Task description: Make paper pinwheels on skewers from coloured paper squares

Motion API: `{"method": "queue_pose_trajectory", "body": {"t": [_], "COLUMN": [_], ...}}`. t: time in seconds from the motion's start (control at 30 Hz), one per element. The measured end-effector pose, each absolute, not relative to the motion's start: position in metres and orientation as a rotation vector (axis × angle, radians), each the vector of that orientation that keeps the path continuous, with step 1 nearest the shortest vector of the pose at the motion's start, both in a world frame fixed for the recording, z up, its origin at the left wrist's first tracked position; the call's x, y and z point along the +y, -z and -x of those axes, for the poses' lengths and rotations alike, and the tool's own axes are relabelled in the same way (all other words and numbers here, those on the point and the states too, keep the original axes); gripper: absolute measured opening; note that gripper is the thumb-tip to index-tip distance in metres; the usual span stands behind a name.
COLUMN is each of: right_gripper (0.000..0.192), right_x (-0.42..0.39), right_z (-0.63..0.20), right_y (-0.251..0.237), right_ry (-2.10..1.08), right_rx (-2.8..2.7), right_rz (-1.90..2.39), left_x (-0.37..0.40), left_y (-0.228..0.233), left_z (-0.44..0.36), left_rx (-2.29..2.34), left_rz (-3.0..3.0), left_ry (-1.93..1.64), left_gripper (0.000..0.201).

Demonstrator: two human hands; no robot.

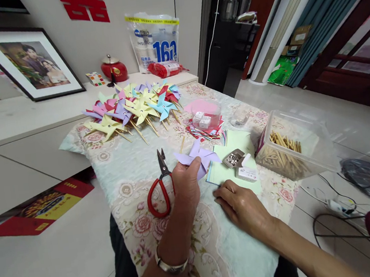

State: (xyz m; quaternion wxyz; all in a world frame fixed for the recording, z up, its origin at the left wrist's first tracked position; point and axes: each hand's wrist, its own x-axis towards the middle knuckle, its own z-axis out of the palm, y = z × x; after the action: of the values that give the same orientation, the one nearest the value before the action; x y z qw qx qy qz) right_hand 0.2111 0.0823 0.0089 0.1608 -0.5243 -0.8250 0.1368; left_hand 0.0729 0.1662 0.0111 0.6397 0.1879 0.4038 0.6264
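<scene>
Pale green and printed with roses, the cloth-covered tabletop (242, 252) spreads out before me. A heap of pinwheels (141, 108) in yellow, lilac, pink, red and blue, on thin wooden sticks, lies at its far left. Toward the right side stands a clear plastic tub (314, 163) with many sticks inside. Left of the tub is a stack of paper (242, 140), its top sheet light green. The left hand (186, 182) pinches a lilac pinwheel between thumb and fingers, above the tabletop. The right hand (241, 201) is just beside the paper's near edge, fingers curled in; I cannot tell whether they hold anything. Red-handled scissors (164, 170) lie left of the left hand, blades pointing away from the person. The lilac pinwheel (207, 157) is between scissors and paper. On the paper sit a white box (247, 174) and an open box (234, 158) of tiny silvery pieces.
</scene>
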Motion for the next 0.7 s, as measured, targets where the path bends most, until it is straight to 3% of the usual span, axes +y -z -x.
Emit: {"method": "queue_pose_trajectory", "body": {"t": [0.3,0.7], "right_gripper": [0.015,0.02], "right_x": [0.081,0.09], "right_z": [-0.211,-0.2], "right_y": [-0.013,-0.008], "right_ry": [-0.463,-0.216], "right_rx": [-2.208,-2.414], "right_rz": [1.563,1.604], "left_x": [0.167,0.166], "left_y": [-0.007,-0.012], "left_z": [-0.072,-0.072], "left_rx": [0.947,0.922], "left_rz": [-0.433,-0.455], "left_ry": [-1.443,-1.426], "left_gripper": [0.037,0.037]}}
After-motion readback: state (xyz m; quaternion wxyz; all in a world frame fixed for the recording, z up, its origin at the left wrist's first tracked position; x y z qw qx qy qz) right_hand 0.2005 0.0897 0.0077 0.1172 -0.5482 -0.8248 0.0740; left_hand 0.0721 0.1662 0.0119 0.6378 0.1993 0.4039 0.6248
